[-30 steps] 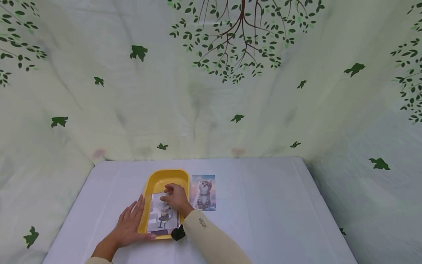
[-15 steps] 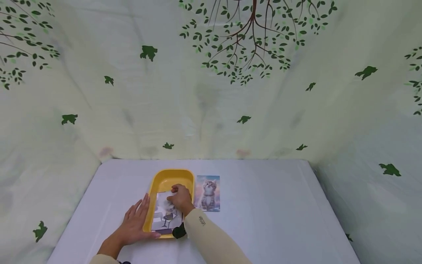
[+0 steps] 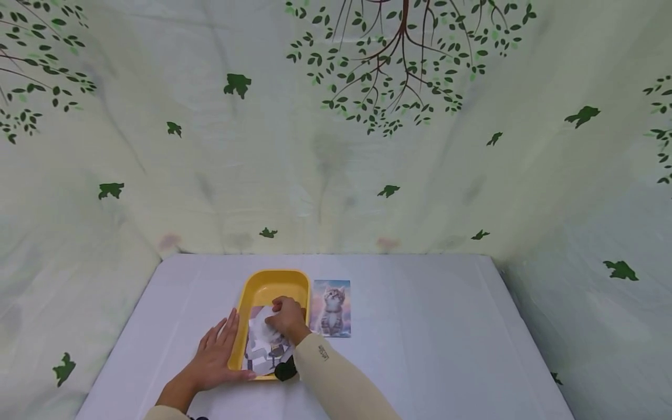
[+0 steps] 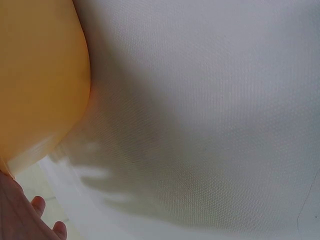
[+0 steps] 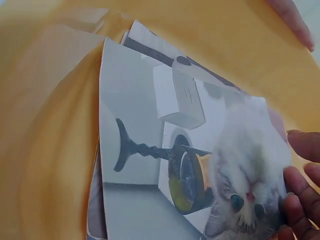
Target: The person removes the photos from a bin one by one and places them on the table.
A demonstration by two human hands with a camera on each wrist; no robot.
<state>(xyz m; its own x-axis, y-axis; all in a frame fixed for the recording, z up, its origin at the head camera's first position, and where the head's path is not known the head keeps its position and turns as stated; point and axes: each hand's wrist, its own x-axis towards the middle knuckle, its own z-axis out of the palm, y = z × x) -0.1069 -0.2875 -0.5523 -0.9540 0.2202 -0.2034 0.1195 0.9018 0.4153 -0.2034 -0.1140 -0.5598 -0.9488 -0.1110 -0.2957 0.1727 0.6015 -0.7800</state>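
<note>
My right hand pinches a photo card by its far end, over the yellow tray. The card shows a white cat beside a goblet and a white box. Other cards lie under it in the tray, their edges peeking out. My left hand rests along the tray's left side with straight fingers, its thumb at the near rim. In the left wrist view, part of the left hand shows low beside the tray's outer wall.
A kitten picture card lies on the white-covered table, just right of the tray. A dark round object sits by the right sleeve, overlapping the tray's near right corner. A leaf-patterned curtain encloses the back and sides.
The held cat card has slid toward me and turned slightly, so the card below now shows at its far left corner. The left hand stays put; the head view shifted a little earlier.
</note>
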